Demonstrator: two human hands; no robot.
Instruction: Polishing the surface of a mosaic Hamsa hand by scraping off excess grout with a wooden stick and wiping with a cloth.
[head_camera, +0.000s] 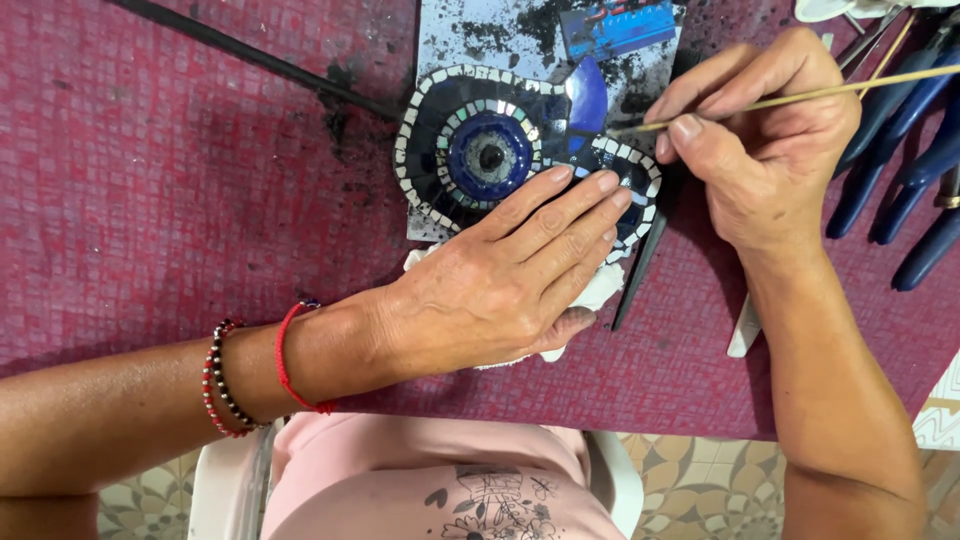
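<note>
Head view: a blue mosaic piece (500, 150) being worked at its edge with a thin stick (800, 97).

The mosaic lies on the red tabletop (150, 180) — dark blue glass ringed by small white tiles — and is pinned flat by the left hand (510, 280), fingers straight and spread, nothing gripped, a white cloth (600, 290) tucked beneath the palm. The stick is pinched by the right hand (760, 140) between thumb and forefinger, pen-style, wrist bent inward, tip at the white border. Cleaning or nudging along a joint seems in hand; light, steady pressure is called for. Blue-handled tools (900, 150) lie just beside.
</note>
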